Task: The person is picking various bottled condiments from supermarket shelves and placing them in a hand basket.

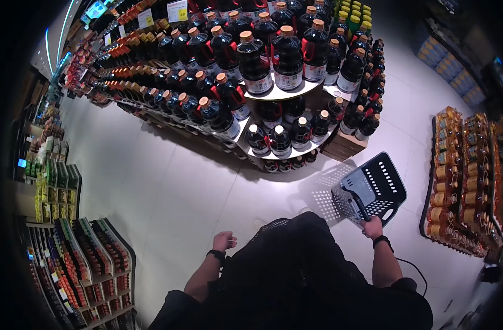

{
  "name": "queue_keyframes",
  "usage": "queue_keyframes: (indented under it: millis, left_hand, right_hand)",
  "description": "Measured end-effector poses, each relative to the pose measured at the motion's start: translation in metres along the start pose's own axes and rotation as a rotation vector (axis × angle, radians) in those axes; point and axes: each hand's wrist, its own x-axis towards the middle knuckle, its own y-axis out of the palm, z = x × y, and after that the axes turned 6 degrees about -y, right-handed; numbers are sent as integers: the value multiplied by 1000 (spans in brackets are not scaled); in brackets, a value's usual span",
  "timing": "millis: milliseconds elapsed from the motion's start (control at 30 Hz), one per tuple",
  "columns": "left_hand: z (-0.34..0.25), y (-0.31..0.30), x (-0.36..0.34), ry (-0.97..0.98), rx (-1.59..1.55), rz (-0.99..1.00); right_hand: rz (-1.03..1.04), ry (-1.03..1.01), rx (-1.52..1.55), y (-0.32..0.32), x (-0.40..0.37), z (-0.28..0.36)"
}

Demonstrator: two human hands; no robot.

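A dark grey shopping basket [393,193] with slotted sides hangs tilted above the floor on my right. My right hand [372,226] is closed around its black handle [359,206]. Inside the basket I make out no goods, though part of it is hidden from view. My left hand [224,241] is held low at my left side, its fingers curled in and nothing showing in them. Ahead of both hands stands a tiered display of dark bottles [288,58] with tan caps, which neither hand touches.
Low shelves of small packed goods [97,264] stand at the lower left. Rows of amber bottles [445,170] line the right side. A wooden crate [344,145] supports bottles at the display's corner. Pale floor tiles [180,181] run between them.
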Motion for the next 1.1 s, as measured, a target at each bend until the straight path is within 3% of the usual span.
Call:
queue_keyframes:
  millis: [133, 200, 333, 400, 467, 567, 633, 700, 767, 833, 867, 1000, 1100]
  left_hand:
    - [6, -46, 23, 20, 27, 36]
    - [7, -61, 28, -1, 49, 48]
    - [21, -88, 29, -73, 205, 84]
    - [52, -122, 66, 208, 538, 165]
    - [64, -139, 78, 320, 669, 205]
    - [57, -145, 79, 342, 760, 181]
    - [53, -152, 85, 497, 1082, 161]
    - [50, -149, 84, 442, 845, 223]
    - [37, -140, 71, 246, 540, 189]
    - [16, -124, 59, -87, 153, 86]
    - [10, -123, 58, -83, 143, 92]
    - [-2, -116, 65, -58, 89, 91]
    - [-2, -112, 67, -22, 103, 93]
  right_hand:
    - [1, -14, -31, 30, -11, 1]
    - [52, 132, -19, 32, -32, 53]
    - [-46, 40, -119, 53, -50, 110]
    - [6, 109, -24, 55, -65, 144]
    - [-2, 112, 3, 66, -72, 152]
    - [-2, 104, -43, 84, -74, 146]
    - [-43, 83, -108, 98, -71, 134]
    - [-34, 89, -52, 109, -71, 117]
    - [-39, 45, 4, 117, -73, 114]
    - [23, 61, 42, 104, -86, 141]
    - [90, 169, 135, 103, -86, 142]
    - [170, 244, 149, 85, -90, 172]
    - [226, 150, 135, 78, -74, 170]
